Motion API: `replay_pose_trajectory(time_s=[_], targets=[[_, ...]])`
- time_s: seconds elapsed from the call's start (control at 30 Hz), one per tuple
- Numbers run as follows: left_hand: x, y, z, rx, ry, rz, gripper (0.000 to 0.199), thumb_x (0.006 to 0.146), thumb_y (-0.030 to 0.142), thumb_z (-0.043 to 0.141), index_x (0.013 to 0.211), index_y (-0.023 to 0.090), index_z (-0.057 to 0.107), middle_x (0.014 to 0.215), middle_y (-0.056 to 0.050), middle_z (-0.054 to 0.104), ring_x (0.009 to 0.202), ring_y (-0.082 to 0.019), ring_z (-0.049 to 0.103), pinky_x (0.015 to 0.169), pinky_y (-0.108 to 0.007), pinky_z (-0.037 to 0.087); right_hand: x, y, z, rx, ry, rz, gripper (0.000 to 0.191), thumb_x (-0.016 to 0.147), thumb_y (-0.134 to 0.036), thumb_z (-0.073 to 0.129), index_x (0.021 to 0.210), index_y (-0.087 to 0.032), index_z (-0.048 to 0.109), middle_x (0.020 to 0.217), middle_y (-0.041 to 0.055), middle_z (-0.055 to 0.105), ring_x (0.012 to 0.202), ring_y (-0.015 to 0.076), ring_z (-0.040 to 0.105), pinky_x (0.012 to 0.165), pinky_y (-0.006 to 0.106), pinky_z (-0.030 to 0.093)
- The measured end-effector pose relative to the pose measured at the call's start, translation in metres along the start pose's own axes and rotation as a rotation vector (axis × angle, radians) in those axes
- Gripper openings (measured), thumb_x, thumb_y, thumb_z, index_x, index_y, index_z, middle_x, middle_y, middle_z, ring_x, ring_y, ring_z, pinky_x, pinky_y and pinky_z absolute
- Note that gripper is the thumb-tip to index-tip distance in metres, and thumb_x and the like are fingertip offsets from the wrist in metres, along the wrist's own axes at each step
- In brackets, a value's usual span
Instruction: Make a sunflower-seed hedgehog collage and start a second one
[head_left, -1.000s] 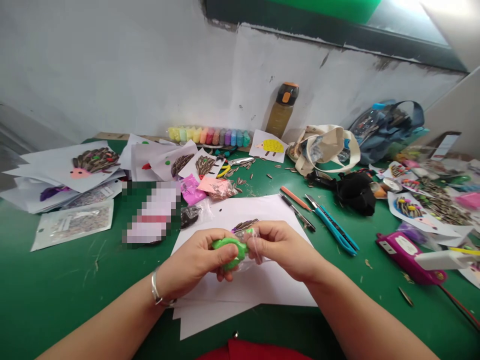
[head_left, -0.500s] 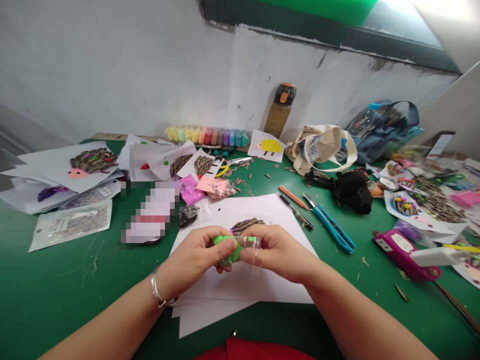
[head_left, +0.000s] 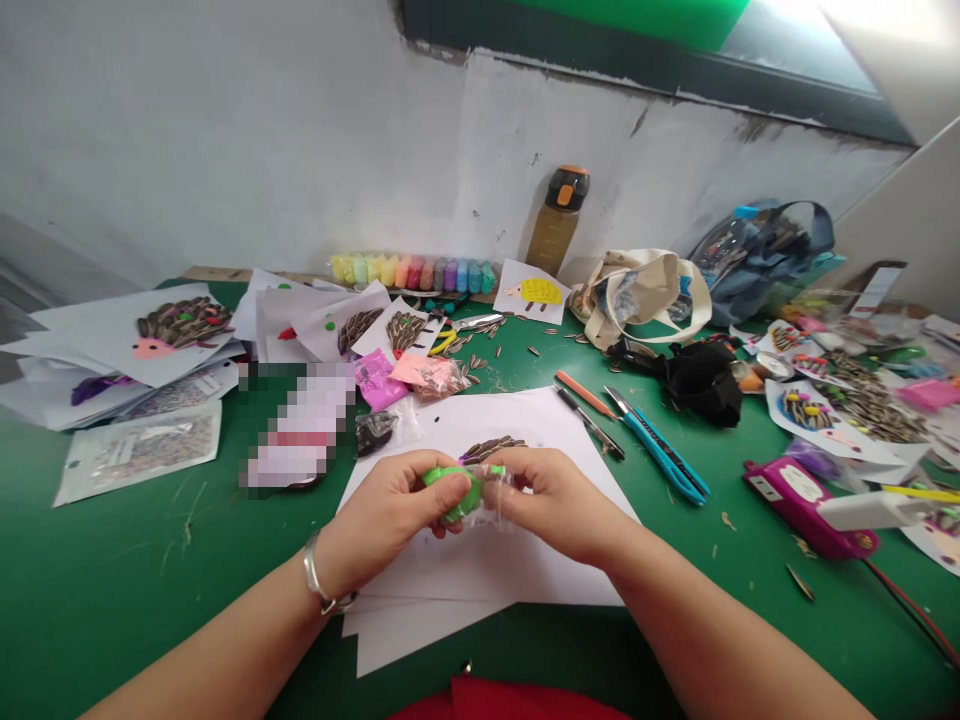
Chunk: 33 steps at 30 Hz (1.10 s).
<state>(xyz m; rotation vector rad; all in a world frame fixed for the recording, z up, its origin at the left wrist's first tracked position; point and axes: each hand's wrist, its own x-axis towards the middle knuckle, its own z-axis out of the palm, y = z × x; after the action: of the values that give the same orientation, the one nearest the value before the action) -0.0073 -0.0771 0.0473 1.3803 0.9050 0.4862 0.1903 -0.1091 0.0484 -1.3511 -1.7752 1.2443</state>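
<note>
My left hand [head_left: 409, 500] is closed round a clear plastic bag of green modelling clay [head_left: 454, 494], its thumb pressing on the front. The fingers of my right hand [head_left: 536, 495] pinch the bag's clear, crinkled end, where a small green spot shows. Both hands are above white paper sheets [head_left: 480, 570] on the green table. Just behind them on the top sheet lies a cluster of sunflower seeds [head_left: 493, 450] with a purple edge, partly covered by my hands. Bags of black clay [head_left: 373, 432], pink clay [head_left: 379, 376] and salmon clay [head_left: 429, 374] lie beyond the left hand.
A blue utility knife [head_left: 660, 450], a black pen [head_left: 591, 424] and an orange stick [head_left: 585, 394] lie to the right. Farther right is a magenta device [head_left: 810, 510] with a cable. Seed hedgehog pictures [head_left: 184, 328] are stacked at left. A bottle [head_left: 556, 225] stands by the wall.
My right fingers have shifted slightly on the bag's clear end, which looks more bunched. The left hand keeps its hold on the green clay. The whole view has moved a little.
</note>
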Motion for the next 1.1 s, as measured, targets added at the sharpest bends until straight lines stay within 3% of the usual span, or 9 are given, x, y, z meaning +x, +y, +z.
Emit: replay_pose_trajectory(time_s=[0.17, 0.33, 0.57, 0.8, 0.87, 0.97, 1.1], targets=[[0.0, 0.001, -0.002, -0.047, 0.041, 0.008, 0.033, 0.086, 0.047, 0.06, 0.077, 0.015, 0.063, 0.066, -0.001, 0.062, 0.06, -0.012, 0.055, 0.058, -0.024, 0.045, 0.0, 0.0, -0.006, 0.153, -0.007, 0.055, 0.018, 0.081, -0.024, 0.064, 0.097, -0.018, 0.067, 0.086, 0.0017, 0.066, 0.073, 0.0124, 0.055, 0.063, 0.024, 0.043], [0.0, -0.002, 0.0, -0.1, 0.03, -0.024, 0.034, 0.084, 0.048, 0.062, 0.08, 0.014, 0.064, 0.066, -0.001, 0.062, 0.06, -0.012, 0.056, 0.057, -0.024, 0.045, -0.002, -0.002, -0.005, 0.051, -0.034, 0.034, 0.017, 0.08, -0.025, 0.066, 0.096, -0.019, 0.068, 0.09, 0.0012, 0.067, 0.076, 0.0128, 0.057, 0.068, 0.024, 0.044], [0.001, -0.004, 0.002, -0.162, 0.004, -0.041, 0.037, 0.085, 0.05, 0.062, 0.075, 0.014, 0.062, 0.066, 0.0, 0.061, 0.059, -0.011, 0.055, 0.056, -0.023, 0.044, -0.002, -0.005, 0.002, -0.124, 0.024, -0.013, 0.016, 0.082, -0.014, 0.053, 0.085, -0.018, 0.068, 0.077, -0.0007, 0.065, 0.071, 0.0119, 0.055, 0.065, 0.023, 0.042], [0.001, -0.003, 0.001, -0.305, 0.016, -0.098, 0.039, 0.08, 0.052, 0.067, 0.074, 0.014, 0.059, 0.068, 0.001, 0.058, 0.059, -0.011, 0.058, 0.053, -0.022, 0.042, -0.003, 0.0, -0.002, -0.03, 0.107, -0.02, 0.019, 0.079, -0.021, 0.064, 0.098, -0.021, 0.061, 0.079, -0.0014, 0.061, 0.07, 0.0119, 0.054, 0.064, 0.024, 0.044], [0.0, -0.003, 0.001, -0.359, 0.016, -0.114, 0.039, 0.08, 0.052, 0.067, 0.074, 0.014, 0.059, 0.069, 0.001, 0.058, 0.06, -0.011, 0.059, 0.052, -0.021, 0.041, -0.003, 0.001, -0.004, 0.008, 0.167, -0.058, 0.024, 0.077, -0.021, 0.067, 0.098, -0.021, 0.057, 0.082, -0.0012, 0.06, 0.072, 0.0122, 0.055, 0.066, 0.025, 0.045], [-0.001, -0.003, 0.001, -0.417, 0.008, -0.13, 0.037, 0.082, 0.05, 0.067, 0.076, 0.013, 0.061, 0.071, 0.0, 0.06, 0.063, -0.011, 0.059, 0.054, -0.02, 0.044, -0.005, 0.0, -0.007, 0.001, 0.24, -0.159, 0.015, 0.078, -0.016, 0.064, 0.088, -0.021, 0.054, 0.083, -0.0007, 0.057, 0.074, 0.0121, 0.054, 0.067, 0.026, 0.046], [-0.001, -0.003, 0.001, -0.509, 0.022, -0.154, 0.032, 0.083, 0.046, 0.068, 0.085, 0.014, 0.065, 0.079, -0.003, 0.064, 0.074, -0.014, 0.061, 0.068, -0.027, 0.053, -0.008, -0.003, -0.01, -0.088, 0.278, -0.312, 0.012, 0.08, -0.01, 0.06, 0.078, -0.02, 0.056, 0.081, 0.0, 0.055, 0.077, 0.0128, 0.054, 0.07, 0.027, 0.046]])
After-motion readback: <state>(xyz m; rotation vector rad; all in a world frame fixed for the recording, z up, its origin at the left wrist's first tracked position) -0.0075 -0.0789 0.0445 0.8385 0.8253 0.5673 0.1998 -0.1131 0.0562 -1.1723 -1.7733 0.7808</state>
